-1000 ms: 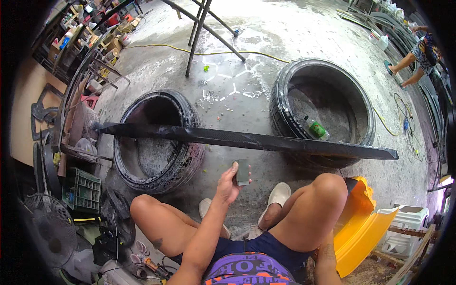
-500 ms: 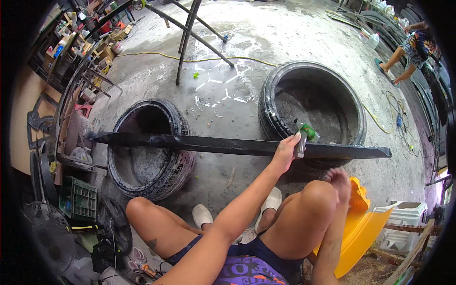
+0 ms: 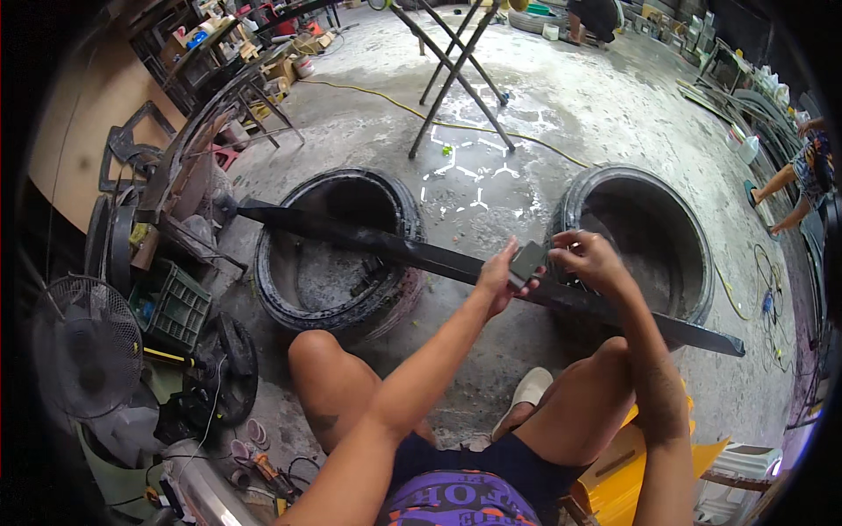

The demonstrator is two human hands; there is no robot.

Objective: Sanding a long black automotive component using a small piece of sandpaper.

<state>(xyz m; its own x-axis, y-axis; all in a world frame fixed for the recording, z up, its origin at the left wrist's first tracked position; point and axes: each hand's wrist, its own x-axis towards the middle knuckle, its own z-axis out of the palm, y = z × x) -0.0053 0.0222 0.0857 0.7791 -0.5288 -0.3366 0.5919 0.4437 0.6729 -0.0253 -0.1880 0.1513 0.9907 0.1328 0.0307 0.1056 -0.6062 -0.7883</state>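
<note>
A long, narrow black strip [image 3: 421,254] with a glossy surface lies across two tyres, slanting down toward the right. Above it, my left hand [image 3: 498,277] is closed around a small grey rectangular block [image 3: 527,265]. My right hand [image 3: 593,263] is just right of the block, its thumb and fingers drawn together; whatever they may hold is too small to make out. The left tyre [image 3: 272,285] and the right tyre [image 3: 697,228] lie on their sides beneath the strip, partly hidden by it. My knees are bent on the near side.
A metal trestle [image 3: 456,70] and a yellow cable [image 3: 386,96] are beyond the tyres. At left are a fan [image 3: 86,346], a green crate [image 3: 180,307] and a cluttered bench. A yellow panel [image 3: 627,465] lies by my right leg. Two people are farther off.
My right hand has come up from beside my right knee to near the block. The block is now tilted above the strip. The green bottle no longer shows, and the view has shifted.
</note>
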